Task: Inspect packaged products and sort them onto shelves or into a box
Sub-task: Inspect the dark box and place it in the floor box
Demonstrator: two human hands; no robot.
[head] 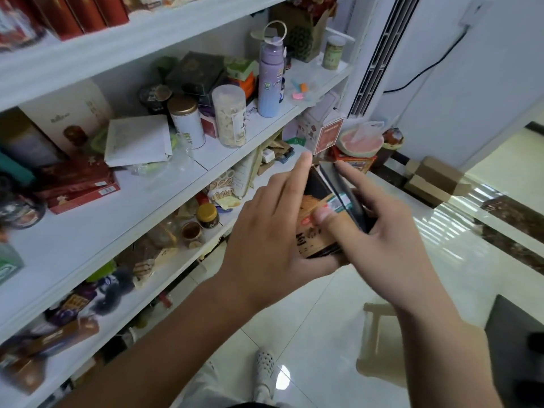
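I hold a dark box (316, 201) with an orange-brown printed label and a barcode between both hands, in front of the white shelves (164, 184). My left hand (270, 231) grips its left side, index finger stretched along the top edge. My right hand (382, 234) grips the right side, thumb pressed on the label, index finger pointing along the upper edge. The box tilts away from me, and its lower part is hidden by my hands.
The shelves at left are crowded with a lilac bottle (270, 81), a clear jar (229, 116), a white tin (188, 122), red boxes (79, 187) and jars. Cardboard boxes (432, 178) lie on the glossy floor. A stool (379, 343) stands at lower right.
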